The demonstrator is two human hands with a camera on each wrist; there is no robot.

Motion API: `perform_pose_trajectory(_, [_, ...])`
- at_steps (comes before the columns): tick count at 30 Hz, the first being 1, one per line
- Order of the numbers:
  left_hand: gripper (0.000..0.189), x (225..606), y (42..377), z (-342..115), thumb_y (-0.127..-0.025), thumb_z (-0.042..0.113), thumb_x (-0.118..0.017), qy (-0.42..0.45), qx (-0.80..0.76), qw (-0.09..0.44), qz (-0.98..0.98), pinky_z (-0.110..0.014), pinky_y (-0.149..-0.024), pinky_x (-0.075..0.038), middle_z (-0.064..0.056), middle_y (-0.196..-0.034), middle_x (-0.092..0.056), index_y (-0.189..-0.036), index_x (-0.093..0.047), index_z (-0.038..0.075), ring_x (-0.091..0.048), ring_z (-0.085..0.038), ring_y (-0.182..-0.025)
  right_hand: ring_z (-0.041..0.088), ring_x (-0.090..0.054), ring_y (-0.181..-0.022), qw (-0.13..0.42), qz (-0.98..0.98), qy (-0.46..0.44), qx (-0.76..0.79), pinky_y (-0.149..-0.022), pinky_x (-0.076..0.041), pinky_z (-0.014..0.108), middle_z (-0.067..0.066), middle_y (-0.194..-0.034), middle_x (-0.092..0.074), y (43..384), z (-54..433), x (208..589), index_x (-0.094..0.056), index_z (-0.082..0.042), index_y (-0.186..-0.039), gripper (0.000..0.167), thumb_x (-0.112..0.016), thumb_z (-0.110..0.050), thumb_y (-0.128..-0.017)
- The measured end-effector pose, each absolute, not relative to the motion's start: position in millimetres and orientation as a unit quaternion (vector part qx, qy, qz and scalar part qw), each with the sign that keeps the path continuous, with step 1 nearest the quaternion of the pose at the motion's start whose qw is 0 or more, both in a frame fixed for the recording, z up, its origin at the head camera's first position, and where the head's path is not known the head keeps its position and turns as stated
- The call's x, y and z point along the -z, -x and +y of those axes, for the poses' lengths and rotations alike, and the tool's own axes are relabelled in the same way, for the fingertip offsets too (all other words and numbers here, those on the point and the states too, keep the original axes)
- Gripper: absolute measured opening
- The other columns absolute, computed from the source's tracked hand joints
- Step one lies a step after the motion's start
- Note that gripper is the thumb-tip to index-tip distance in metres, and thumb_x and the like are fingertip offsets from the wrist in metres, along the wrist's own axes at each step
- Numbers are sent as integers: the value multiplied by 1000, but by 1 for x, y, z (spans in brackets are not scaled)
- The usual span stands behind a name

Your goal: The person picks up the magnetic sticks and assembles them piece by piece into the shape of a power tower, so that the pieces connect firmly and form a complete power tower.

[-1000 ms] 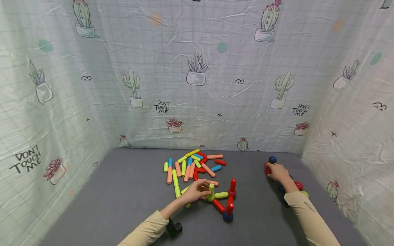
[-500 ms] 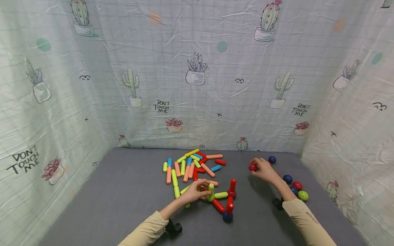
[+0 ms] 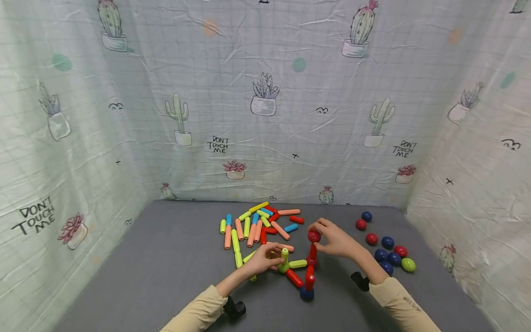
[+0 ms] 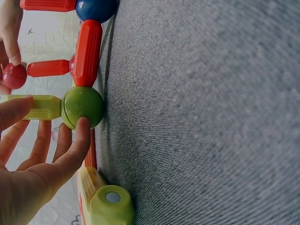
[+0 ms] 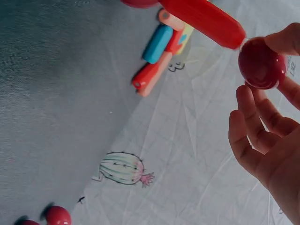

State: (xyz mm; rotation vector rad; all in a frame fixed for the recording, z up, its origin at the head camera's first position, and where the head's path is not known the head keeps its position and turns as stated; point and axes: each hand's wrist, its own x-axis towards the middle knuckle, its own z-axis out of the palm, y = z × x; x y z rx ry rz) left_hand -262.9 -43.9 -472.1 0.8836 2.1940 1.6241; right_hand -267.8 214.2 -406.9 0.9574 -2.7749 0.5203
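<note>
In the head view my right hand [image 3: 335, 240] pinches a red ball [image 3: 314, 236] between thumb and fingertips. The ball sits at the top end of an upright red magnetic stick [image 5: 206, 21]; whether they touch is hard to tell. My left hand [image 3: 262, 258] steadies a green ball [image 4: 83, 107], a fingertip on the ball and another finger over the upright yellow-green stick [image 4: 44, 107] on it. From there a yellow-green stick [image 3: 297, 263] runs to the dark red ball [image 3: 312, 262] under the upright red stick. A red stick [image 3: 294, 278] joins a blue ball [image 3: 307, 293] bearing another red stick [image 3: 309, 278].
Loose sticks in salmon [image 3: 227, 237], blue [image 3: 292, 227], red and yellow-green lie behind my left hand. Several balls, such as a blue one [image 3: 387, 242] and a green one [image 3: 408, 264], lie at the right of the grey table [image 3: 166, 258]. A printed curtain [image 3: 265, 138] surrounds the table.
My right hand has taken a red ball from the group at the right and carried it left to above the upright red stick. My left hand has stayed in place.
</note>
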Motion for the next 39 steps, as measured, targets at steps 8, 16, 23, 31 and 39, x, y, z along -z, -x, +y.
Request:
perform_pose_trajectory(8, [28, 482, 271, -44, -85, 12, -58, -301, -566, 144, 754, -33, -69, -53, -18, -113, -56, -112, -55, 4, -55, -30, -104, 12, -52, -87, 105, -924, -301, -212, -73, -48, 30, -2, -101, -53, 263, 229, 414, -57, -17, -111, 34, -65, -27, -80])
perform_pose_trajectory(16, [28, 480, 270, -44, -86, 9, -57, -300, -558, 138, 761, -31, -71, -53, -18, -113, -56, -113, -54, 2, -55, -30, -104, 28, -54, -80, 225, -952, -164, -128, -61, -45, 37, 12, -92, -57, 295, 296, 433, -60, -5, -103, 23, -60, -15, -82])
perform_pose_trajectory(23, [27, 463, 259, -46, -86, 4, -55, -311, -560, 138, 756, -30, -77, -52, -23, -112, -54, -112, -53, -4, -53, -36, -105, 43, -46, -94, 169, -981, -92, -35, -68, -40, 55, 24, -104, -52, 321, 343, 444, -54, 1, -109, 30, -56, -14, -83])
perform_pose_trajectory(31, [27, 480, 270, -44, -86, 12, -57, -314, -551, 130, 762, -27, -75, -51, -18, -112, -57, -111, -55, 2, -56, -26, -103, 43, -43, -104, 86, -992, -84, 36, -76, -38, 58, 26, -115, -51, 334, 349, 452, -52, 2, -117, 36, -53, -18, -86])
perform_pose_trajectory(39, [26, 463, 260, -46, -86, 5, -55, -320, -551, 133, 759, -27, -77, -51, -22, -113, -55, -111, -54, -2, -54, -34, -105, 46, -46, -101, 56, -991, -110, 48, -77, -38, 60, 27, -109, -55, 339, 346, 458, -48, 0, -120, 45, -62, -19, -82])
